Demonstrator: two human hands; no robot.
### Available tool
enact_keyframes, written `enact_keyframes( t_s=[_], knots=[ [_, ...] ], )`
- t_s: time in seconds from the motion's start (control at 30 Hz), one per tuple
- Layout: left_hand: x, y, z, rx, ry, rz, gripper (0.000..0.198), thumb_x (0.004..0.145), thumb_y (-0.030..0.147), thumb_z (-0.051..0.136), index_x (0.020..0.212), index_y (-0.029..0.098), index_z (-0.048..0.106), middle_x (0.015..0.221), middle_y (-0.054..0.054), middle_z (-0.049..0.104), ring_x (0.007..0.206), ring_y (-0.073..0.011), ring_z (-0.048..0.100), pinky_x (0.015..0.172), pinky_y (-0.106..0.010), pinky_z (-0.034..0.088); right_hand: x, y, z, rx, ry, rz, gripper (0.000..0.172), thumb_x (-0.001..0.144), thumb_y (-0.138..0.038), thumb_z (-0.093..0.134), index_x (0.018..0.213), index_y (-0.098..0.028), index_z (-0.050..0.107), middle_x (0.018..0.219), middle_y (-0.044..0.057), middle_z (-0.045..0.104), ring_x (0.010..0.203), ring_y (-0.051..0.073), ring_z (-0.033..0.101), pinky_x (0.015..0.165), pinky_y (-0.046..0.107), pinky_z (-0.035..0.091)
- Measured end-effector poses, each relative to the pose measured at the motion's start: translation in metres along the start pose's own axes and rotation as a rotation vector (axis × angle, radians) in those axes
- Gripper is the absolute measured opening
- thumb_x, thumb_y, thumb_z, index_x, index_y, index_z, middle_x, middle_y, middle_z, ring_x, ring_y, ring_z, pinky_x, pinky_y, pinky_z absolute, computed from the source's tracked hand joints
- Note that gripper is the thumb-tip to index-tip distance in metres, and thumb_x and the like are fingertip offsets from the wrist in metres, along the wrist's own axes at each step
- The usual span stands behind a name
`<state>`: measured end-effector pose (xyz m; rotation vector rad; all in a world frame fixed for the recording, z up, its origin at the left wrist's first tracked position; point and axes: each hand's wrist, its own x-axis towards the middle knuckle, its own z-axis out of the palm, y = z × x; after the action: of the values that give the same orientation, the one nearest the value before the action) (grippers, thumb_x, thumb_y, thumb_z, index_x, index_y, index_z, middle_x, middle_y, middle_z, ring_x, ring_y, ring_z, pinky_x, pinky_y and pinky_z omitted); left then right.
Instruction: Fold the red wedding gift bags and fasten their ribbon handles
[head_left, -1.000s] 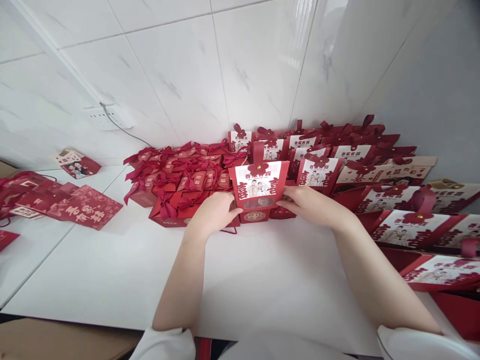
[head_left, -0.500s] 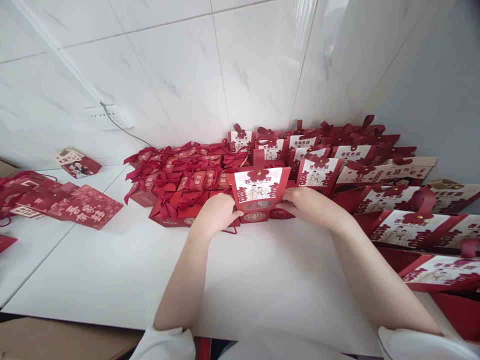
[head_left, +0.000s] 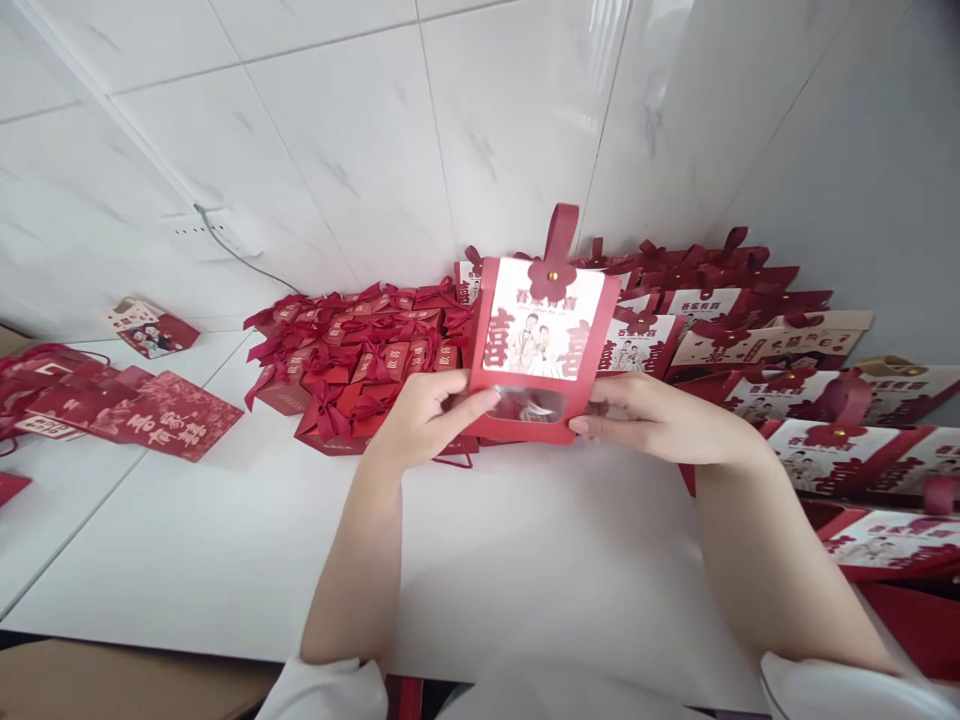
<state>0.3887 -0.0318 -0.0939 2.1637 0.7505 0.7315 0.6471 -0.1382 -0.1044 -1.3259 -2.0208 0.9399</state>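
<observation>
Between my hands is a red gift box with a white printed front showing a couple, a flower-shaped clasp, a ribbon loop on top and a clear window low down. My left hand grips its lower left edge, thumb on the front by the window. My right hand pinches the lower right edge. The box is raised off the table and tilted slightly toward me. Behind it, partly hidden, stand small red boxes with ribbon bows and more boxes of the same printed kind.
Rows of printed gift boxes fill the right side of the white table. At left lie red bags and a small printed box. A cable hangs from a wall socket. Brown cardboard lies below the table's front edge.
Both hands have lifted the printed gift box up from among the others and brought it closer to me, so it looks larger and slightly farther right.
</observation>
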Motion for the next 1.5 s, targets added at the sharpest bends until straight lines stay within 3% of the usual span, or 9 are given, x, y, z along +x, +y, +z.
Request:
enact_keyframes(
  t_s=[0.17,0.37,0.57,0.9,1.1,1.5],
  knots=[
    [0.004,-0.004,0.009,-0.188,0.224,0.078,0.043,0.095,0.043,0.050,0.062,0.017,0.041,0.059,0.002,0.032,0.056,-0.0093,0.029,0.053,-0.028,0.022,0.003,-0.006,0.011,0.380,0.166,-0.025,0.028,0.099,-0.042,0.048,0.085,-0.021,0.061,0.077,0.000,0.057,0.070,0.013,0.054,0.066,0.026,0.046],
    [0.009,-0.005,0.020,-0.214,0.285,0.110,0.043,0.098,0.041,0.046,0.064,0.018,0.033,0.063,0.002,0.029,0.059,-0.0095,0.027,0.055,-0.028,0.023,0.005,-0.004,0.017,0.495,0.332,-0.076,0.038,0.100,-0.044,0.045,0.072,-0.021,0.054,0.067,-0.001,0.050,0.062,0.012,0.046,0.058,0.026,0.038],
    [0.008,-0.003,0.025,-0.214,0.324,0.145,0.043,0.098,0.038,0.045,0.064,0.018,0.029,0.062,0.002,0.026,0.058,-0.0096,0.025,0.054,-0.029,0.022,0.007,-0.003,0.017,0.489,0.372,-0.085,0.038,0.101,-0.043,0.043,0.072,-0.021,0.054,0.067,0.000,0.051,0.063,0.013,0.046,0.058,0.028,0.036],
    [0.005,0.002,0.029,-0.246,0.368,0.265,0.041,0.100,0.032,0.043,0.064,0.017,0.028,0.060,0.002,0.027,0.056,-0.0087,0.024,0.052,-0.029,0.021,0.007,-0.004,0.023,0.450,0.423,-0.203,0.034,0.103,-0.038,0.040,0.074,-0.021,0.046,0.068,-0.002,0.040,0.060,0.013,0.037,0.055,0.030,0.029],
    [0.005,0.002,0.027,-0.306,0.322,0.214,0.043,0.099,0.036,0.046,0.063,0.017,0.029,0.059,0.002,0.028,0.056,-0.0089,0.025,0.052,-0.028,0.022,0.005,0.000,0.022,0.414,0.420,-0.246,0.033,0.103,-0.036,0.038,0.075,-0.022,0.046,0.067,-0.001,0.040,0.060,0.013,0.037,0.054,0.029,0.030],
    [0.003,0.006,0.024,-0.383,0.351,0.144,0.039,0.096,0.049,0.046,0.070,0.019,0.049,0.067,-0.001,0.044,0.061,-0.0131,0.040,0.057,-0.028,0.035,0.007,-0.008,0.028,0.235,0.371,-0.264,0.029,0.103,-0.036,0.036,0.080,-0.023,0.047,0.066,-0.002,0.041,0.056,0.012,0.038,0.051,0.028,0.032]
  ],
)
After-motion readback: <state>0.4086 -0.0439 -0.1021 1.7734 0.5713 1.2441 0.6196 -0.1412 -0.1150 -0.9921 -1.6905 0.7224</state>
